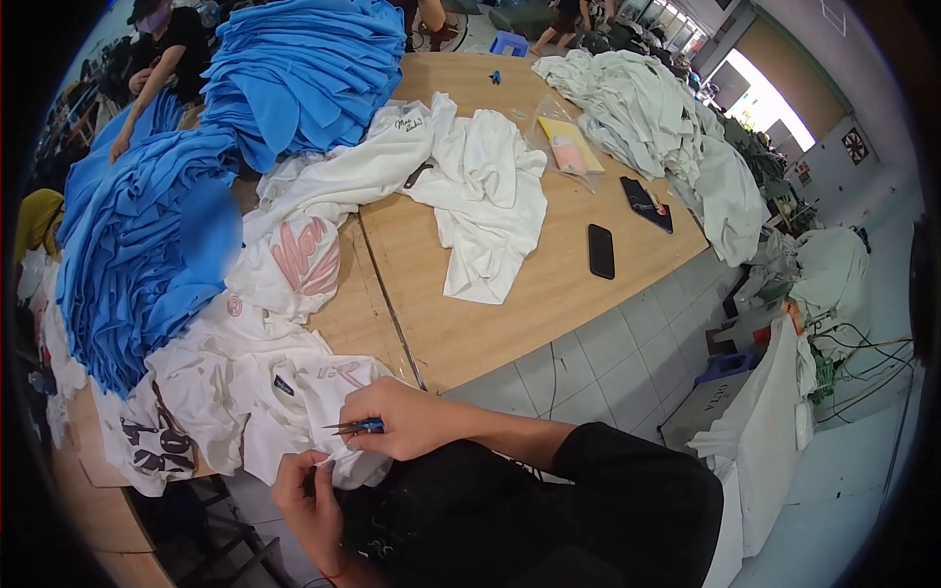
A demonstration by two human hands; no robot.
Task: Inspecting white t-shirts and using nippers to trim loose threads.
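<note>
My right hand is closed around small thread snips with blue handles, their thin blades pointing left. Just below the blades, my left hand pinches a bit of the white T-shirt. The shirt drapes over the table's near edge toward my lap, its dark neck label facing up. Part of its cloth also lies under my right hand. Whether the blades touch the cloth or a thread is too small to tell.
Tall stacks of blue cloth rise at the left, where another person reaches in. White garments lie across the wooden table. A phone, a black pouch and a pale cloth heap are at the right.
</note>
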